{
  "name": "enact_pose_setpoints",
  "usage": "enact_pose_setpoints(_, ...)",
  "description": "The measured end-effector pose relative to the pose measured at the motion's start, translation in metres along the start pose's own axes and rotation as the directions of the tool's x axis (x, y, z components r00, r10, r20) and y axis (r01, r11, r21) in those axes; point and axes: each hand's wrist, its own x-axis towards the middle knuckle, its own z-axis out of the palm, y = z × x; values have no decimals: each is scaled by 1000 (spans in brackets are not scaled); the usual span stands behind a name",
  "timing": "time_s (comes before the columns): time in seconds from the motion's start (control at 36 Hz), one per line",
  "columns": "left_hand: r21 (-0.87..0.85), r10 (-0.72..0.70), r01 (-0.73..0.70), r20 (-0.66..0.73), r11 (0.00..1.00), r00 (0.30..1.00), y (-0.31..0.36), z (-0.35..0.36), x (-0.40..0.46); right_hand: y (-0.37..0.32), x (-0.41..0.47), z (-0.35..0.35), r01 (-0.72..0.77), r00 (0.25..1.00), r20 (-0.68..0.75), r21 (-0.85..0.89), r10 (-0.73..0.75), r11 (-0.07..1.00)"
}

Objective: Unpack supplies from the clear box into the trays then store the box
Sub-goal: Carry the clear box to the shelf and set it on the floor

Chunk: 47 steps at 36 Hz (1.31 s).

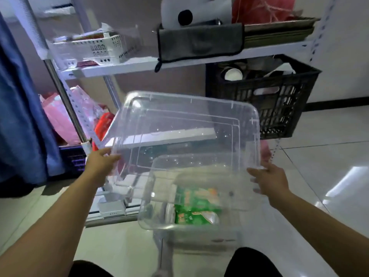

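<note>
I hold a large clear plastic piece (189, 120) tilted in the air in front of the shelf; whether it is a lid or a shallow box I cannot tell. My left hand (99, 164) grips its left edge and my right hand (271, 180) grips its lower right corner. Below it stands a clear box (143, 216) on the floor between my knees. Green packets (196, 206) lie inside that box. A white perforated basket tray (103, 48) with items in it sits on the upper shelf at the left.
The white metal shelf (123, 66) carries a grey cloth (199, 41) and stacked flat trays (279, 31). A black crate (269, 100) sits at the right under it. Pink bags (60, 116) and a blue curtain (20, 116) are at the left. A white power strip (111, 208) lies low down.
</note>
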Motion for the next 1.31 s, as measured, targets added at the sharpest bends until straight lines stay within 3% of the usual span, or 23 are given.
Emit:
enact_pose_setpoints(0.11,445,-90,-13,208,895,974,-32,25,-3,23,0,-18,-155,988,-13,-149,155,977)
enact_pose_setpoints(0.17,552,-119,-59,280,832,953,-45,39,-7,32,6,-23,-184,983,-33,-253,181,950)
enact_pose_setpoints(0.31,678,-216,-138,410,722,886,-69,64,-14,44,29,-29,-220,975,-66,-396,211,892)
enact_pose_setpoints(0.53,767,-256,-246,469,593,845,-86,84,-7,67,53,-13,-231,972,-108,-573,206,786)
enact_pose_setpoints(0.69,734,-159,-270,457,624,875,-101,100,7,76,57,-6,-172,984,-131,-561,118,810)
enact_pose_setpoints(0.81,674,-119,-232,432,701,894,-106,106,11,81,58,-5,-149,984,-159,-518,76,842)
enact_pose_setpoints(0.97,572,-185,-81,392,816,901,-111,106,3,96,51,-8,-144,975,-217,-470,44,871)
enact_pose_setpoints(1.11,501,-322,79,419,862,849,-109,100,1,96,54,-15,-155,980,-181,-459,78,875)
enact_pose_setpoints(1.19,537,-391,97,467,838,793,-115,97,3,96,53,-20,-181,981,-144,-453,129,873)
enact_pose_setpoints(1.31,510,-396,112,492,853,775,-121,96,7,98,51,-24,-199,978,-136,-397,157,896)
